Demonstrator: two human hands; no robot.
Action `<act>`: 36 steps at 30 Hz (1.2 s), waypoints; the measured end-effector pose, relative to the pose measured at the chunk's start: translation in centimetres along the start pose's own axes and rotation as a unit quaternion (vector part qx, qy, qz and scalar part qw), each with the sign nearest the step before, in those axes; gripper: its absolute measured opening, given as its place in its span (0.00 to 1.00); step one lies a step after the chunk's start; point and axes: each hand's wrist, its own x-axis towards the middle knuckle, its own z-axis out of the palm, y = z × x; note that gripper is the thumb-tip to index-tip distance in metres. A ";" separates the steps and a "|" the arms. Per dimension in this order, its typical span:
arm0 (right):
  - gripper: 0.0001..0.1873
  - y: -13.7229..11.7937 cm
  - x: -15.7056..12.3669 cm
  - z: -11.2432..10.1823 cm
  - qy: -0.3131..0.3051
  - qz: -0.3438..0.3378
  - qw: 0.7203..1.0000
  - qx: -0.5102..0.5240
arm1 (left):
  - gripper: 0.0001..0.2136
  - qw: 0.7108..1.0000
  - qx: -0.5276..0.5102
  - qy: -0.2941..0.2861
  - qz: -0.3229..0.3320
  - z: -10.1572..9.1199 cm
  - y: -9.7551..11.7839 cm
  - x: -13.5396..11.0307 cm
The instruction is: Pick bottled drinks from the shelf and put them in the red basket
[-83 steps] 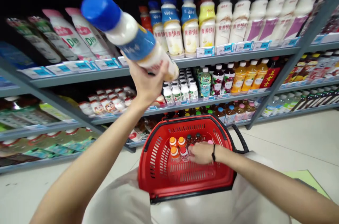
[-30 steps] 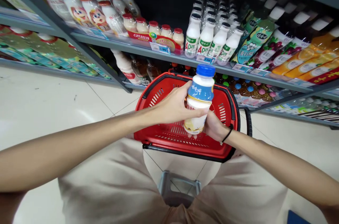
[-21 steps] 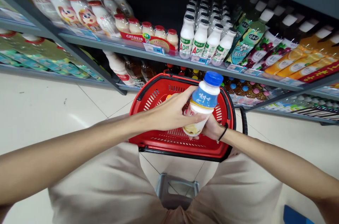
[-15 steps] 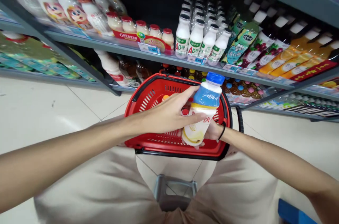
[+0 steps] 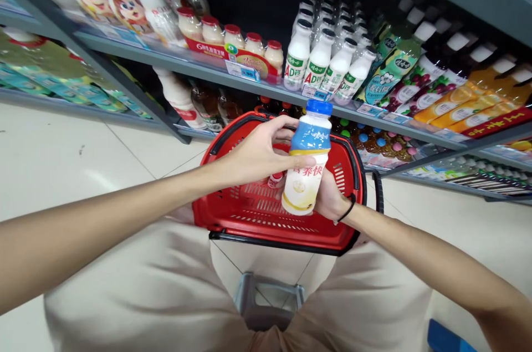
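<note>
Left hand (image 5: 257,155) clamped round the blue-capped bottle (image 5: 307,166), upright just above the red basket (image 5: 233,130), right hand (image 5: 328,199) probably cupping its base, fingers hidden; a snug, level hold suits it.

Left forearm (image 5: 124,219) and right forearm (image 5: 415,263) bare up to the frame edge. Thin black elastic band (image 5: 348,209) round the right wrist, just behind the right grip (image 5: 326,197). Plain pale beige cloth trousers (image 5: 145,285) over both thighs, smooth, unmarked; leg length can't tell.
</note>
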 end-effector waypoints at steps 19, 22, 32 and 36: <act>0.27 0.8 -0.7 -0.9 0.007 -0.033 0.996 0.083 | 0.29 0.992 0.098 -0.073 0.015 0.4 0.5 -0.3; 0.25 0.8 -0.3 -1.0 0.056 -0.045 0.993 0.089 | 0.29 0.987 0.152 -0.050 0.021 0.5 0.7 -0.6; 0.22 1.1 -0.3 -0.7 0.105 0.004 0.986 0.131 | 0.26 0.977 0.211 -0.036 0.018 1.2 1.1 -0.7; 0.22 1.2 -0.5 -0.7 0.138 -0.021 0.981 0.132 | 0.25 0.978 0.197 -0.062 0.035 1.3 1.2 -0.6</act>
